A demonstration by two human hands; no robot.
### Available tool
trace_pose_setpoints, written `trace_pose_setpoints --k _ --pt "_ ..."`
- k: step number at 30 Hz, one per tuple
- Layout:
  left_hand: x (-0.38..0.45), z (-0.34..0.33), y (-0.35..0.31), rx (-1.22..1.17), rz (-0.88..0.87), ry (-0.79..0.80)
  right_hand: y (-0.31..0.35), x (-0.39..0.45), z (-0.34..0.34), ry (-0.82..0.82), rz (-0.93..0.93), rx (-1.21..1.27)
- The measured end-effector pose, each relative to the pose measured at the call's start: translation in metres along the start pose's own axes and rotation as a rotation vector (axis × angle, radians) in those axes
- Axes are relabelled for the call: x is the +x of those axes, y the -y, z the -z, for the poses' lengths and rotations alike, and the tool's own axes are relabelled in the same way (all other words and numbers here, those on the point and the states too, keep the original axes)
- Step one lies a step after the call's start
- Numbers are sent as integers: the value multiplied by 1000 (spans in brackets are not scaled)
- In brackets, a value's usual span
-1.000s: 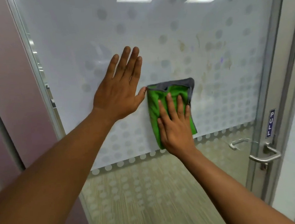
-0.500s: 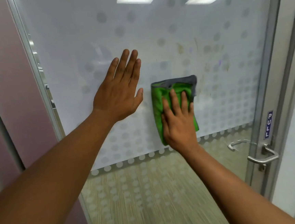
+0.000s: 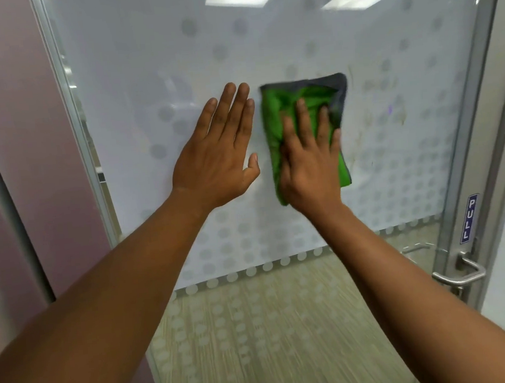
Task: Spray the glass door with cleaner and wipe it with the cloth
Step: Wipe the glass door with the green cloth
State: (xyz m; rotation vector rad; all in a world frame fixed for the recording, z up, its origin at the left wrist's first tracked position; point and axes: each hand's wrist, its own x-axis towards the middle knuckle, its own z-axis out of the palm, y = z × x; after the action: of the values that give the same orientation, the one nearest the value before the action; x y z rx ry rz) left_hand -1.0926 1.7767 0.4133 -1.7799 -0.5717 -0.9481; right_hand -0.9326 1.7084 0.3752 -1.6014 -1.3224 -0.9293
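A folded green microfibre cloth (image 3: pixel 302 107) with a grey border lies flat against the frosted, dot-patterned glass door (image 3: pixel 263 46), on the frosted band above the row of pale dots where the frosting gives way to clear glass. The cloth's long axis runs nearly vertical, leaning a little so that its top sits slightly left of its bottom; the grey-edged short side points up, and the grey trim runs down its right edge. The right hand (image 3: pixel 310 165) presses on the lower half of the cloth, palm flat, fingers (image 3: pixel 301 116) stretched upward and slightly apart, the thumb along the cloth's left edge; it pins the cloth to the glass rather than pinching it. Just left of the cloth, apart from it by a narrow strip of glass, the left hand (image 3: pixel 220 157) lies flat on the door with nothing in it, its four fingers close together and pointing up, the thumb held out toward the cloth. Right of the cloth the glass carries faint brownish streaks and smudges (image 3: pixel 390 103). Further right of the cloth and lower, on the metal door frame, a blue PULL sticker (image 3: pixel 469 218) stands upright, with a steel lever handle (image 3: pixel 460 274) below it. Both forearms are bare.
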Motion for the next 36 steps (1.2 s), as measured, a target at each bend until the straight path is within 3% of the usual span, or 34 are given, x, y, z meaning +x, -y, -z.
trace_pose_setpoints --k 2,5,9,12,20,27,36 --pt "0 0 0 2 3 2 2 10 4 -25 -72 25" --pt "0 1 -1 -8 2 6 -1 13 6 -6 56 -41" --pt "0 4 1 15 -3 24 -4 23 10 -26 -68 -6" --pt "1 9 1 -1 -22 50 -1 11 8 13 75 -61" --pt "0 16 30 19 -13 82 9 55 4 -148 111 -96" --pt "-2 11 30 -7 -26 33 15 21 -20 -142 189 -112" --pt "-2 13 30 14 -24 58 23 48 -12 -183 -26 -25"
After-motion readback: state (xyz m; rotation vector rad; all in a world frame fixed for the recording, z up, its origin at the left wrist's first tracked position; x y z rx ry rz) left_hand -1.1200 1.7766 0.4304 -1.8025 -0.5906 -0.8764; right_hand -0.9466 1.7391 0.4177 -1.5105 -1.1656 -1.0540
